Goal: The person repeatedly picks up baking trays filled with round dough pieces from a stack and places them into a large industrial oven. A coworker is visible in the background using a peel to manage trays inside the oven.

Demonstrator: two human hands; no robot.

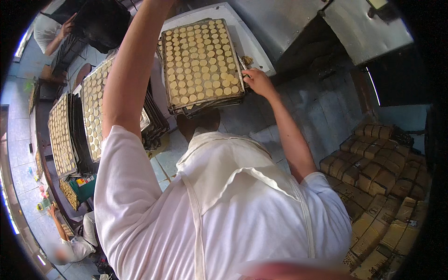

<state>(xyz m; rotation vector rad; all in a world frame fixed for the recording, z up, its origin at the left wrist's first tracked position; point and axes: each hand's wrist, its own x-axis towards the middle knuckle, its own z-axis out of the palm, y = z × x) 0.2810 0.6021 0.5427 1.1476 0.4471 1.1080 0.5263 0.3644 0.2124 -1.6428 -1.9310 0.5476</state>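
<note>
A dark metal baking tray (203,101) lies before me on top of a stack of similar trays. Rows of flat, round, pale dough pieces (197,56) cover it, and a few overlap near its right corner. My right hand (258,82) is at the tray's right edge, with its fingers curled. Something small and dark shows between the fingers, too small to make out. My left arm reaches up past the top of the picture, so my left hand is out of view.
More stacked trays of dough rounds (92,112) stand to the left, beside another stack (62,136). A white-topped table (257,52) holds scraps (247,60). Metal machinery (367,31) stands right; cardboard boxes (374,161) are piled lower right. Two other people work at left.
</note>
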